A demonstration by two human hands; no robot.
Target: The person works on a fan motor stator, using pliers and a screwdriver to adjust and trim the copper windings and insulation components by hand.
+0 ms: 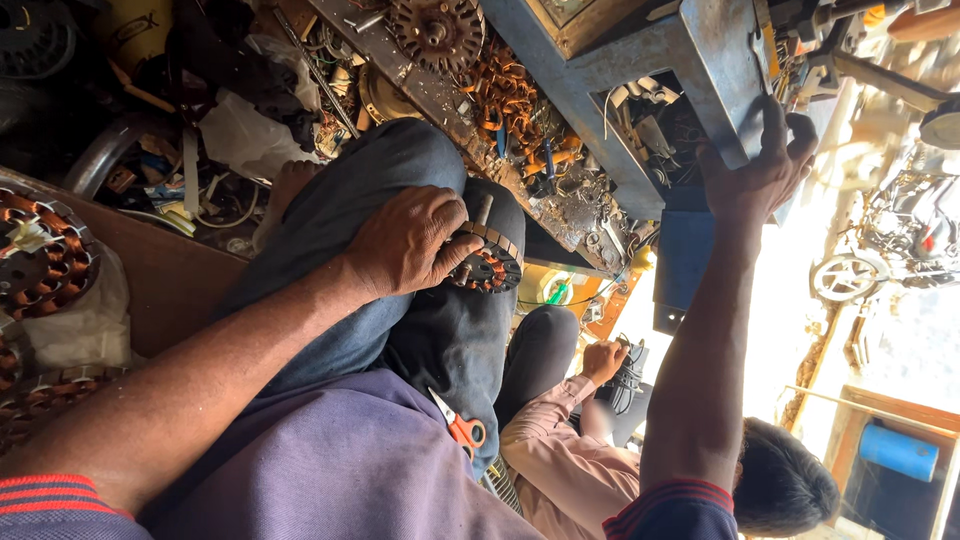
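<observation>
fingers of the left hand (405,245) clasp a motor stator (487,258) on the knee; right hand (755,175) grips a blue cabinet (700,50) overhead.

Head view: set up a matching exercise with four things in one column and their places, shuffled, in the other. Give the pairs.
1. left hand
2. right hand
3. scissors
4. blue cylinder

A. in a wooden box, lower right corner
B. on the wound stator at the knee
C. gripping the blue metal cabinet
D. on the lap, orange handles

Pairs: 1-B, 2-C, 3-D, 4-A
</observation>
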